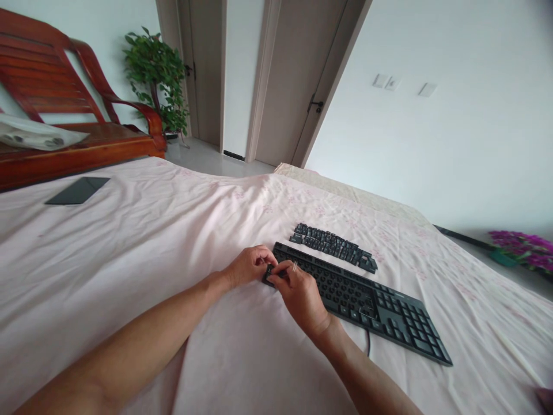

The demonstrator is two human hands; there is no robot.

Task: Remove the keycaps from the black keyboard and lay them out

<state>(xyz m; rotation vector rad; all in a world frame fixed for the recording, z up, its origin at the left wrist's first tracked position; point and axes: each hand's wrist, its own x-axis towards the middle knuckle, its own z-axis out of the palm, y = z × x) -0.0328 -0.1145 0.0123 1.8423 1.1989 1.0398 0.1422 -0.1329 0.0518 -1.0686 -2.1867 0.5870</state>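
Note:
A black keyboard [380, 308] lies on the pink bedsheet [151, 248], many of its key sockets bare. Behind it, a row of several loose black keycaps [332, 242] rests on the sheet. My left hand [248, 265] grips the keyboard's left end with curled fingers. My right hand [300, 294] is closed beside it over the same corner, pinching a thin metal tool [295, 266] against a key there.
A dark tablet [78, 190] lies at the far left of the bed. A red wooden bench [64, 115] with a plastic bag, a potted plant [158, 75] and doors stand beyond. Purple flowers [522, 251] are at the right.

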